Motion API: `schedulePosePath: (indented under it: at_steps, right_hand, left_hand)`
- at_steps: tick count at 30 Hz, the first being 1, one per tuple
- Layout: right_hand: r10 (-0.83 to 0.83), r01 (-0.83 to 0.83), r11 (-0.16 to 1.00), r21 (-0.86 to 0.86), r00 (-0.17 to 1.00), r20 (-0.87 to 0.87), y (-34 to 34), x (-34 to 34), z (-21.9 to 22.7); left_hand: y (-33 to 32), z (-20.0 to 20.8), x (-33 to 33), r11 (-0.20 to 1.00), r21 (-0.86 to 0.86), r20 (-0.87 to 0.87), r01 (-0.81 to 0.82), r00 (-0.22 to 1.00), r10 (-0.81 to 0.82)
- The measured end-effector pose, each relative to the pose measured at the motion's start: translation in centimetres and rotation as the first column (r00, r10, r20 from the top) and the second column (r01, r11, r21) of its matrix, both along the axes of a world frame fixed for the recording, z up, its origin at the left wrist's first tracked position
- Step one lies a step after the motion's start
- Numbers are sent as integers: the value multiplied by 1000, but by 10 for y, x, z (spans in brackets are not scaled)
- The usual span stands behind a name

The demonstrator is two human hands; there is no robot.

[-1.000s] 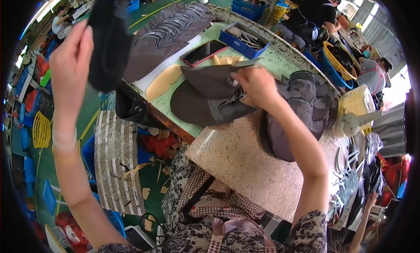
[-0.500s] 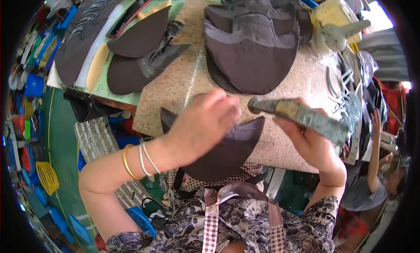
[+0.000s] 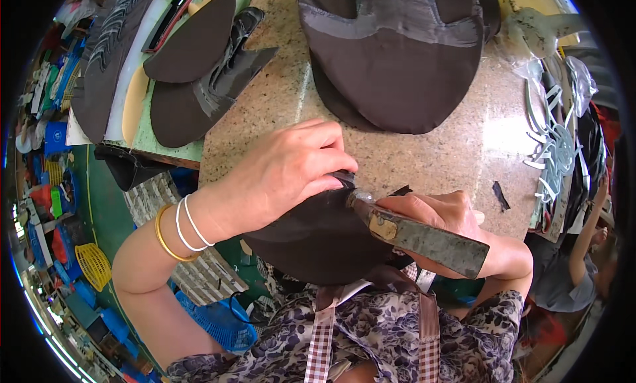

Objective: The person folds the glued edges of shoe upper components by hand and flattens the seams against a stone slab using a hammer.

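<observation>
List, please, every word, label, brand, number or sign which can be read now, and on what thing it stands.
No text can be read.
Blue bin, far left: a small pale mark, too small to read.
Hammer in the right hand: no lettering visible.
Dark piece under the hands: no lettering visible.
Shirt: only a flower pattern.

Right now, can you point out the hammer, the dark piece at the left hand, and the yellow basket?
Hammer (image 3: 427, 240): head view, on the middle of its grey metal head.
Dark piece (image 3: 321, 242): head view, on its broad face.
Yellow basket (image 3: 93, 267): head view, on its visible side.
</observation>
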State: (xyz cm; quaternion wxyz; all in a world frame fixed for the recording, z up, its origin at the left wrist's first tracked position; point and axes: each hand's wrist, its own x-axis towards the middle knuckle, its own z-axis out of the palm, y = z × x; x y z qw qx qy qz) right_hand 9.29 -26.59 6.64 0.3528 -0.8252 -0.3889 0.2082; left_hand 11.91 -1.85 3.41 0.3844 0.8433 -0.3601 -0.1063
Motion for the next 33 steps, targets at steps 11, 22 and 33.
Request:
schedulePosePath:
  at_steps: [11, 22, 33]
  right_hand:
    - [-186, 186, 982, -18, 982, -44, 1, 5, -1]
    - [-271, 273, 962, -8, 949, -162, 7, 14, 2]
    - [-233, 230, 968, -104, 972, -12, 21, 17, 0]
  left_hand:
    - [6, -16, 28, 990, -71, 98, 125, 988, -117]
    - [16, -31, 34, 928, -128, 426, 350, 865, -267]
    - [21, -27, 17, 982, -120, 244, 143, 963, -110]
